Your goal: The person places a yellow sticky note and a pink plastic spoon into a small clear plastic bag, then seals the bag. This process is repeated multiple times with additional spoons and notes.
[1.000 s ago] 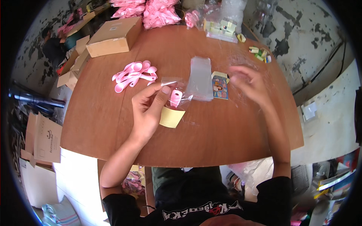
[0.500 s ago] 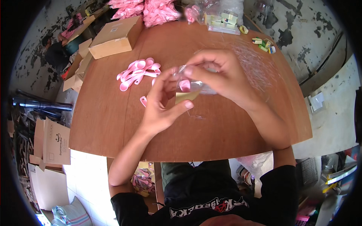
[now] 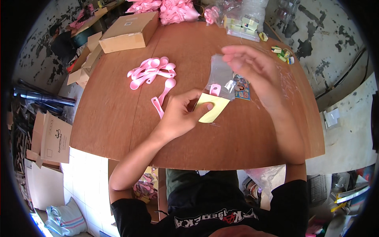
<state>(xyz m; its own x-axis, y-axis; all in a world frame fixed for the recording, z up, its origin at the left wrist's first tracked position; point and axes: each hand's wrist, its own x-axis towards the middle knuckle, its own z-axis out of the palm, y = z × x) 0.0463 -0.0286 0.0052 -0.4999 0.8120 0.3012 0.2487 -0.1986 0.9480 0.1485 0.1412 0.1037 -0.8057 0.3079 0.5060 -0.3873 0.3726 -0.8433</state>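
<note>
My left hand (image 3: 183, 110) pinches a pale yellow paper card (image 3: 213, 108) between thumb and fingers, with a clear plastic bag (image 3: 222, 71) gripped along with it. The pink handle end of a spoon (image 3: 215, 89) shows in the bag above the card. My right hand (image 3: 252, 69) is raised just right of the bag, fingers stretched out and slightly blurred, holding nothing visible. Below it, partly covered by the wrist, lies a colourful printed packet (image 3: 242, 87). Left of my left hand are loose pink spoons (image 3: 166, 89), beside a pile of pink spoons (image 3: 152, 71).
A closed cardboard box (image 3: 128, 33) stands at the table's far left. Bags of pink spoons (image 3: 177, 12) and a clear bag with small boxes (image 3: 242, 27) line the back. Small green and yellow boxes (image 3: 282, 54) lie at right. A person (image 3: 63, 43) sits far left.
My right hand has let go of the plastic bag and lifted away to the right. My left hand has turned the card and bag, showing more of both. The view has shifted slightly.
</note>
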